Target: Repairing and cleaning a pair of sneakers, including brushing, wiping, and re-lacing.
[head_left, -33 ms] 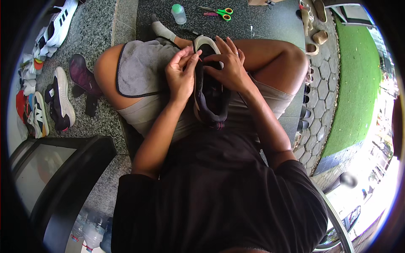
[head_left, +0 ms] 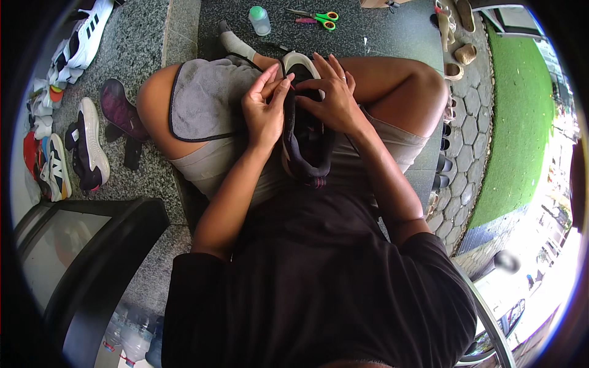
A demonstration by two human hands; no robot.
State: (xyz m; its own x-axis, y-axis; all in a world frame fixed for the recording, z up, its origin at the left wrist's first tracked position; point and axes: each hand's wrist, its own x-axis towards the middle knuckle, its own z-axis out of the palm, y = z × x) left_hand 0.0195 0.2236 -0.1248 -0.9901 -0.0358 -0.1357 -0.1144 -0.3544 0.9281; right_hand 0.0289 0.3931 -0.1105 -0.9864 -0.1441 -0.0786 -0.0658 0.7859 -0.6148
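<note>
A dark shoe (head_left: 306, 153) with a pale sole edge lies in my lap, its heel toward my body and its opening up. My left hand (head_left: 265, 111) is at the left rim of the shoe, thumb and forefinger pinched together. What the pinch holds is too small to name. From the right, my right hand (head_left: 334, 97) reaches over the opening. Its thumb and forefinger come together at the same rim, close to a tiny reddish spot, while its other fingers stretch away. A grey towel (head_left: 211, 101) with dark edging is draped over my left leg.
Beyond my legs stand a green-capped bottle (head_left: 259, 21) and green-orange scissors (head_left: 325, 19) on the dark stone ledge. At left are a maroon shoe (head_left: 119, 105), a black-and-white shoe (head_left: 92, 144) and more shoes. A black-framed panel (head_left: 92, 239) is near my left elbow. Sandals (head_left: 466, 54) line the right side.
</note>
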